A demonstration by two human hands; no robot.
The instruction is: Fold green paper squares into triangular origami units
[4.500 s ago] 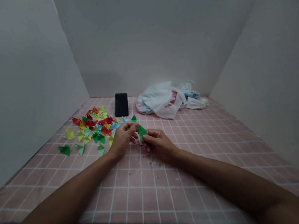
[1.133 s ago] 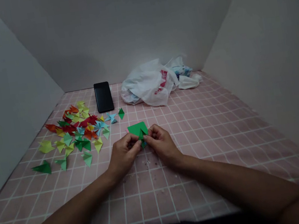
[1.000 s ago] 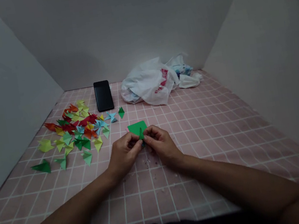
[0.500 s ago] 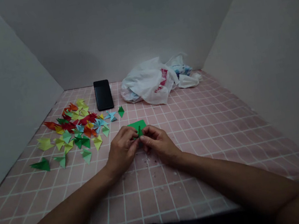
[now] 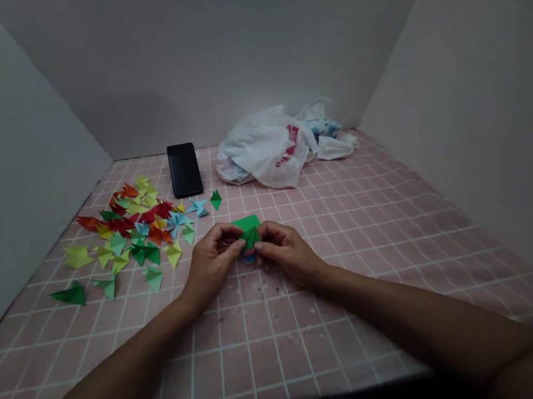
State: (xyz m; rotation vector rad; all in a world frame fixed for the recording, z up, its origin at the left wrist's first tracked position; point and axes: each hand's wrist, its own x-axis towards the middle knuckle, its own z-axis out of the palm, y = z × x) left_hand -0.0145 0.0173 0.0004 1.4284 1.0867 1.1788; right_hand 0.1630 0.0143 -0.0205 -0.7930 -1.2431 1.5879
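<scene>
Between my two hands is a small folded piece of dark green paper (image 5: 251,237), with a crease showing across it. My left hand (image 5: 217,251) pinches its left side between thumb and fingers. On the right side, my right hand (image 5: 282,248) grips it with thumb and forefinger. Just behind it lies a brighter green paper sheet (image 5: 246,222), partly covered by the held piece. A bit of blue shows below the held paper, too small to name. To the left, folded paper figures (image 5: 157,211) in red, orange, yellow, green and blue lie in a loose pile.
A black phone (image 5: 184,170) lies behind the pile. White plastic bags (image 5: 265,145) are crumpled against the back wall. The table wears a pink checked cloth (image 5: 376,222), with grey walls on three sides. Small scraps dot the cloth before my hands.
The held green paper has been turned flatter, so more of its face shows. My fingers have spread slightly apart along its sides, and a bit of blue now shows beneath.
</scene>
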